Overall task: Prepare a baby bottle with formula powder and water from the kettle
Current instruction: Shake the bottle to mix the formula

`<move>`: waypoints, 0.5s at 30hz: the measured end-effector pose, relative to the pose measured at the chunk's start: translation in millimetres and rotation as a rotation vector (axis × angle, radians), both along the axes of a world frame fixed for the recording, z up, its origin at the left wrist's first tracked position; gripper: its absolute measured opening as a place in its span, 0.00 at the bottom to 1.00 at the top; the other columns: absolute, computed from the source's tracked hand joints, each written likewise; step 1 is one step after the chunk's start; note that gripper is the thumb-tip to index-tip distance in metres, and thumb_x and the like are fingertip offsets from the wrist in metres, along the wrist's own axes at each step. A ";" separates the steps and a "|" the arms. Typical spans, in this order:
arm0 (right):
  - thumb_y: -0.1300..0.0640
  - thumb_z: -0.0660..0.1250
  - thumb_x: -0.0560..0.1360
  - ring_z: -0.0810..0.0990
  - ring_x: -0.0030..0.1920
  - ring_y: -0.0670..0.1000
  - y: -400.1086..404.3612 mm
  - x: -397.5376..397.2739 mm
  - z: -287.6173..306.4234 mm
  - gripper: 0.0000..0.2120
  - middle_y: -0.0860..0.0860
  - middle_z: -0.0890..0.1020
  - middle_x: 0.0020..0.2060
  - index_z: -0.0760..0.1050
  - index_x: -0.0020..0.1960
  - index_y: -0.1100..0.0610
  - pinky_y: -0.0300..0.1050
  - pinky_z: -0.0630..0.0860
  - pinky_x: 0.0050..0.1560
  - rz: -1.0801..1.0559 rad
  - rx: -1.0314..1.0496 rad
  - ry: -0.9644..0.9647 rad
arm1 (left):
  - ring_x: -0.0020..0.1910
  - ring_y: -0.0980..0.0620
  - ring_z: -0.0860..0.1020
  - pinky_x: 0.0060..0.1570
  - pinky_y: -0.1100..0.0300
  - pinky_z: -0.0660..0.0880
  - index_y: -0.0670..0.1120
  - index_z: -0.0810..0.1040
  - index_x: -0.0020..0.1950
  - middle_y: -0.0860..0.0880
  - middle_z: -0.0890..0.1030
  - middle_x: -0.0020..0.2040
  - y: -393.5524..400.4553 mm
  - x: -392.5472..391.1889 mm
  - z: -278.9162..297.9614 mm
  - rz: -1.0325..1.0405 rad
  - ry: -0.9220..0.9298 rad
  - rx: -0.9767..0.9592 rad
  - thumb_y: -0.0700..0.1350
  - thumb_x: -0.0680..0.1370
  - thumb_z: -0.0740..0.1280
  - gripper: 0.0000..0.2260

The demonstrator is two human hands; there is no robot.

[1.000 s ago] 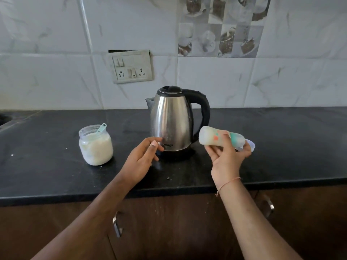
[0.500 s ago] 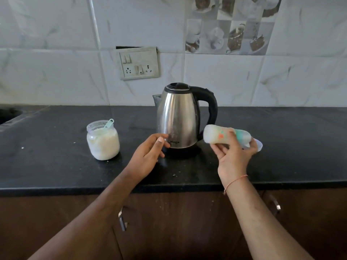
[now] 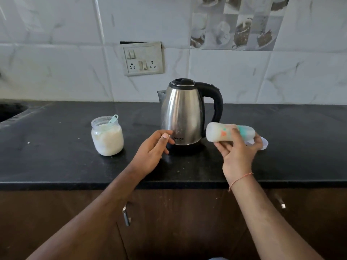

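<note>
A steel kettle [image 3: 183,117] with a black handle on its right stands mid-counter. My right hand [image 3: 238,154] holds a cloudy baby bottle [image 3: 219,134] on its side, base pointing left, its teal collar and clear cap toward the right; the bottle hangs just right of the kettle's base. My left hand [image 3: 152,149] hovers in front of the kettle's lower left, fingers loosely apart and holding nothing. To the left sits an open glass jar of white formula powder [image 3: 107,136] with a pale teal scoop [image 3: 113,119] standing in it.
The black stone counter [image 3: 56,162] runs the full width, its front edge just under my wrists. A sink edge [image 3: 9,111] shows at the far left. A switch and socket plate [image 3: 143,59] is on the tiled wall. Brown cabinet doors with metal handles [image 3: 126,214] lie below.
The view has shifted a little, so everything sits further right and lower in frame. Both hands keep nearly the same pose; the bottle stays sideways in my right hand.
</note>
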State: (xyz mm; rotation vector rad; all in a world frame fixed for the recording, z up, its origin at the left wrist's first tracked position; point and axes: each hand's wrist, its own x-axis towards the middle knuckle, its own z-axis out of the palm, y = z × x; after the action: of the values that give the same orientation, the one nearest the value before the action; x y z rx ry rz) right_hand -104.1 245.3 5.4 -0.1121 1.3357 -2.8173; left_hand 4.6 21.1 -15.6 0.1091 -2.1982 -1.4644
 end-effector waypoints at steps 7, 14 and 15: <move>0.59 0.78 0.77 0.89 0.57 0.53 -14.9 17.0 0.4 0.30 0.50 0.89 0.54 0.71 0.73 0.40 0.54 0.88 0.47 0.201 0.297 0.244 | 0.53 0.53 0.84 0.54 0.59 0.81 0.56 0.78 0.72 0.56 0.86 0.58 0.9 1.6 1.5 -0.147 -0.093 -0.079 0.65 0.78 0.71 0.25; 0.50 0.83 0.73 0.88 0.59 0.50 -31.4 19.6 -2.5 0.42 0.50 0.87 0.61 0.67 0.80 0.32 0.52 0.87 0.56 0.186 0.521 0.491 | 0.55 0.58 0.85 0.60 0.56 0.83 0.58 0.79 0.68 0.58 0.87 0.58 7.5 1.4 4.8 -0.150 -0.201 -0.280 0.64 0.69 0.82 0.31; 0.46 0.83 0.71 0.87 0.59 0.49 -33.0 19.2 -2.8 0.45 0.48 0.86 0.62 0.64 0.81 0.30 0.52 0.86 0.57 0.192 0.574 0.522 | 0.56 0.60 0.85 0.61 0.54 0.83 0.58 0.79 0.67 0.59 0.87 0.58 8.0 1.3 5.5 -0.145 -0.223 -0.300 0.62 0.71 0.82 0.27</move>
State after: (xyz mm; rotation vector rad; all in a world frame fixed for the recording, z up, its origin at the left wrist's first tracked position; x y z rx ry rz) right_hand -84.8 212.3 2.6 -0.9433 2.0356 -2.2112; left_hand 5.9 29.1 -10.2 0.0118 -2.6296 -1.2257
